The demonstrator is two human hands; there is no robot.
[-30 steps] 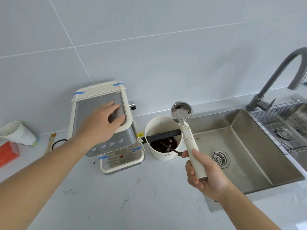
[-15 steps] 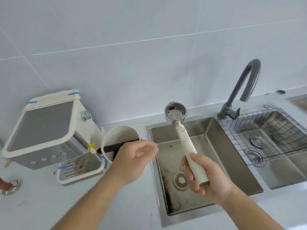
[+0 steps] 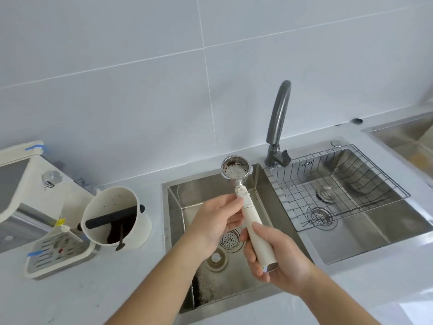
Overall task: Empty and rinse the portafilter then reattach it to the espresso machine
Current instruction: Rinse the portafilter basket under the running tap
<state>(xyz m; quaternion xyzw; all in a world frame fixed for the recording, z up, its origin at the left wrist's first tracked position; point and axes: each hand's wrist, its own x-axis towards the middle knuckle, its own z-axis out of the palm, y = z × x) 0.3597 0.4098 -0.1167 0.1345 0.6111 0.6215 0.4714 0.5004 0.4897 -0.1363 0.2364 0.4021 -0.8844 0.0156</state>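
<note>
Pale grey tiles back a light countertop into which a steel sink is set, with a dark faucet rising behind it and a wire rack over the right-hand basin. At the far left stands the espresso machine, and just beside it a cream knock box with dark grounds inside.

The portafilter is held over the left basin, basket upward and away from the person. The right hand is clamped around the lower end of its cream handle, while the left hand pinches the handle near the neck, fingers closed on it. The basket looks emptied of its puck, though brown specks cling to the metal, so the emptying seems done and the rinse is the step in hand.

No water is running. The next move likely calls for freeing one hand to open the tap, whose lever sits behind and to the right of the basket, then bringing the basket under the spout.

Half a second ago the left hand hovered loosely closed beside the knock box, touching nothing; it has since come across to the handle. The view has also swung rightward, pushing the machine toward the edge.
</note>
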